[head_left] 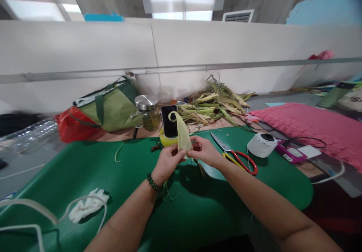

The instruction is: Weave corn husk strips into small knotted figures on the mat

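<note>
Both hands meet over the middle of a green mat (85, 176) and pinch the lower end of a pale yellow corn husk strip (182, 133), which stands upright with its tip curled. My left hand (166, 163), with a dark bead bracelet at the wrist, grips the strip from the left. My right hand (204, 151) grips it from the right. Thin husk strands hang below the left wrist. A black phone (169, 120) stands propped just behind the strip.
Red-handled scissors (236, 155) and a white tape roll (262, 144) lie right of the hands. A husk pile (215, 106), a lidded glass jar (148, 113) and a green bag (109, 106) sit by the wall. Pink fabric (305, 125) lies right; white scraps (87, 205) lie left.
</note>
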Tool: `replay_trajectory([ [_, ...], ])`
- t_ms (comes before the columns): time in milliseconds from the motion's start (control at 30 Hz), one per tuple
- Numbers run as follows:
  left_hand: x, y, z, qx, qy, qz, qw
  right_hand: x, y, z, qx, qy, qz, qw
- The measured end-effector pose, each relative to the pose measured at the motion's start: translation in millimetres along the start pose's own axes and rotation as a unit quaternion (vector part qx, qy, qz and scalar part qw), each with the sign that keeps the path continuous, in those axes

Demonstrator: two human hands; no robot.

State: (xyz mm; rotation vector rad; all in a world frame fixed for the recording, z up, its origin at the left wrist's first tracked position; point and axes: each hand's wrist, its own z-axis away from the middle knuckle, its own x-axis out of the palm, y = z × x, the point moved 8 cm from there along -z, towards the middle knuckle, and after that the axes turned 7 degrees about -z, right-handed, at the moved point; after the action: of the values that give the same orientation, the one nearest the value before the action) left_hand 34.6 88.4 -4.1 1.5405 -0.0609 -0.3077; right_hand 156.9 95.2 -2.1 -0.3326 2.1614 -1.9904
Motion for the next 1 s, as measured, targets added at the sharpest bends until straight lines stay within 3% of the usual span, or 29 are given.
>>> replay_trajectory([
  [267, 1.1, -3.6, 0.1, -0.029, -0.007, 0.01, 1.0, -3.0, -2.7, 0.2, -0.035, 0.018, 0.011, 0.999],
  [1000, -1.9, 1.1, 2.3, -0.01, 0.019, -0.005, 1.0, -2.7, -9.5, 1.6, -0.07, 0.04, 0.057, 0.995],
])
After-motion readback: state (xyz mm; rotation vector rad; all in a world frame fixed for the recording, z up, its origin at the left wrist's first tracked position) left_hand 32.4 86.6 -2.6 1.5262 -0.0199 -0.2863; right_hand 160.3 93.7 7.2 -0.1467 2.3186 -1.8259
